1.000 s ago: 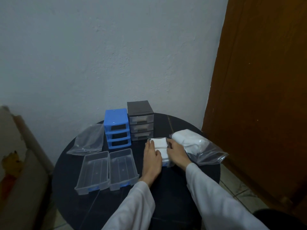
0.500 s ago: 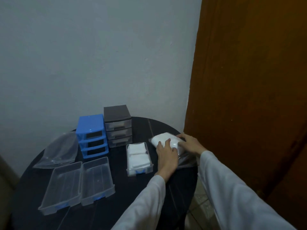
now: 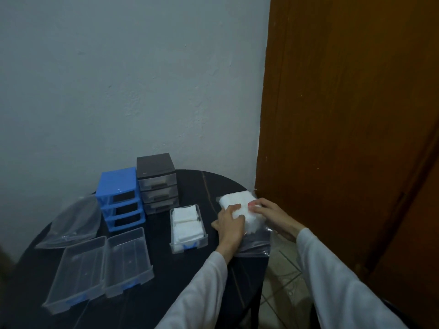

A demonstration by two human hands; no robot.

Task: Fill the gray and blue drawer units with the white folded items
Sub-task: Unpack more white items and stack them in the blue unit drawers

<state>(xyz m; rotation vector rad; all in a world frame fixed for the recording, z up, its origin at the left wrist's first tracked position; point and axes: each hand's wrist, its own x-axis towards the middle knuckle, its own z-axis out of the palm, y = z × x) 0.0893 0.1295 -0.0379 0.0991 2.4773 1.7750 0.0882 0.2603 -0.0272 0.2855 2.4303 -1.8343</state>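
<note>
A blue drawer unit [image 3: 118, 198] with three empty slots stands at the back of the round black table [image 3: 166, 293], and a gray drawer unit [image 3: 157, 182] with its drawers in is next to it. One clear drawer [image 3: 188, 227] holds white folded items. My left hand [image 3: 229, 225] and my right hand [image 3: 273, 216] both grip a stack of white folded items [image 3: 240, 207] that sticks out of a clear plastic bag [image 3: 255, 243] at the table's right edge.
Two empty clear drawers [image 3: 78, 274] [image 3: 129, 260] lie side by side at the front left. An empty clear plastic bag [image 3: 71, 222] lies at the back left. A brown wooden door [image 3: 344, 115] stands close on the right, and tiled floor shows below the table edge.
Both hands left the filled drawer and moved right to the bag. They now hold the white stack, which has come further out of the bag. The camera turned right.
</note>
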